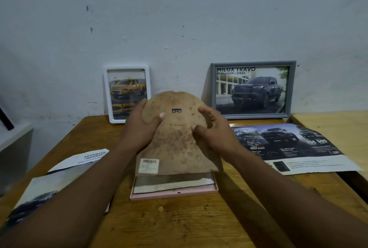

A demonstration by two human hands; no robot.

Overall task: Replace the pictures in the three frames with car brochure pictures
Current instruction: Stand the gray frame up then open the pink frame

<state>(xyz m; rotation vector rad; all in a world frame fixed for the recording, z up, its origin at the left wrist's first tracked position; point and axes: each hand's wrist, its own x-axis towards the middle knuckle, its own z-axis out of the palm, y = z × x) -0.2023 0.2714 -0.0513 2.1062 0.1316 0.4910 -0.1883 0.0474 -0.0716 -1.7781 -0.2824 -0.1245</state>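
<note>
Holding the brown backing board (175,148) by its two sides: left hand (141,126) pinching one edge, right hand (215,130) curled round the other. Tilted up over the pink frame (173,195), flat on the tabletop (179,226). Looks thin, light, bendy, old. Best held gently at the edges.

both forearms reach forward and converge; left hand (140,126) pinches the backing board (175,144), thumb in front; right hand (216,131) grips its opposite edge.
</note>
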